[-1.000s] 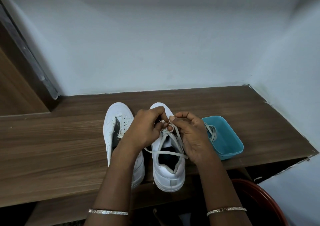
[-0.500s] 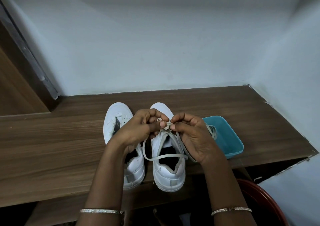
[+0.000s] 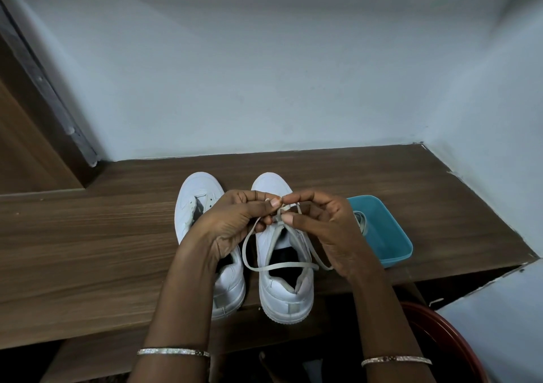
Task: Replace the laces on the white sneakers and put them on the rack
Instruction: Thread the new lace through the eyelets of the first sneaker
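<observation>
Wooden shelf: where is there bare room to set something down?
Bare: wooden shelf left of the left sneaker, the strip between toes and wall. Crowded: left hand and right hand over the right sneaker, teal tub beside it.

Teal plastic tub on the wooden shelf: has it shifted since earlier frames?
No. The teal plastic tub keeps its spot near the front edge of the brown wooden shelf.

Smooth sneakers [image 3: 286, 294], cloth lace [image 3: 282, 267], wood-grain shelf [image 3: 88, 250].
Your lace looks flat, woven, matt; the white uppers smooth with a faint sheen (leather-like); the teal tub [image 3: 390, 244] smooth plastic; your bangles [image 3: 173, 351] glittery metal.
</observation>
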The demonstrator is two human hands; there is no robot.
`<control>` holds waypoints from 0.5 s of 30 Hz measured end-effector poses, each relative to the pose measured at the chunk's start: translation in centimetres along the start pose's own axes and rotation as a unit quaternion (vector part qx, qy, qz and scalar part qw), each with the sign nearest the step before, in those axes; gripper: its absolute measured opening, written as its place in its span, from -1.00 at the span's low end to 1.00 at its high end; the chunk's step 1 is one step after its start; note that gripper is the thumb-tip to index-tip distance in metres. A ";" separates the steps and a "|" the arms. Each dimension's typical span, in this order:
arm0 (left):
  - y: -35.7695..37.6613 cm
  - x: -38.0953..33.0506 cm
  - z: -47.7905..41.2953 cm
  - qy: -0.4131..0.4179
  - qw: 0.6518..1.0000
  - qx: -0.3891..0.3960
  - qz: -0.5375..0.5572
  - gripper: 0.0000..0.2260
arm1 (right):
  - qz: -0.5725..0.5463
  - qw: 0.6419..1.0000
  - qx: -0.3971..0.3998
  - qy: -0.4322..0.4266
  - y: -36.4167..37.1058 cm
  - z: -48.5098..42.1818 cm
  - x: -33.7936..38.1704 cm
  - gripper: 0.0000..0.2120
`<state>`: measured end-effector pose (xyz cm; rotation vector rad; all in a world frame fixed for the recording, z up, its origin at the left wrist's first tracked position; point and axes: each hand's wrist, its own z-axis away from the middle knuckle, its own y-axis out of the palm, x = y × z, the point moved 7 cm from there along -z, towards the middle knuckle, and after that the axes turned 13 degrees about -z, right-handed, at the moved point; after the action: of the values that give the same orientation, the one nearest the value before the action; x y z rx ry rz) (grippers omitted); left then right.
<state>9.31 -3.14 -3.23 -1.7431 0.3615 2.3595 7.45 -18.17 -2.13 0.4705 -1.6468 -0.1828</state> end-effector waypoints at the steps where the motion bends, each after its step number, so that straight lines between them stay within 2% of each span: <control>1: 0.0 0.0 0.0 -0.002 1.000 -0.001 -0.002 -0.74 | 0.012 1.000 -0.005 -0.009 0.0 -0.1 0.1 -0.78; 7: -0.4 0.0 0.3 -0.006 1.000 -0.021 0.001 -0.82 | 0.111 0.991 -0.050 -0.057 -0.7 -0.6 0.1 -0.89; 10: -0.7 -0.3 0.4 0.008 0.999 -0.040 -0.010 -0.80 | 0.184 0.981 -0.032 -0.048 -0.9 -0.9 -0.5 -0.93; 15: -1.0 -0.4 0.5 0.008 0.998 -0.055 -0.011 -0.84 | 0.154 0.987 0.003 -0.050 -0.5 -0.8 -0.8 -0.93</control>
<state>9.28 -2.05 -2.84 -1.8042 0.2158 2.3934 8.39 -18.19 -2.98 0.2081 -1.7952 0.0297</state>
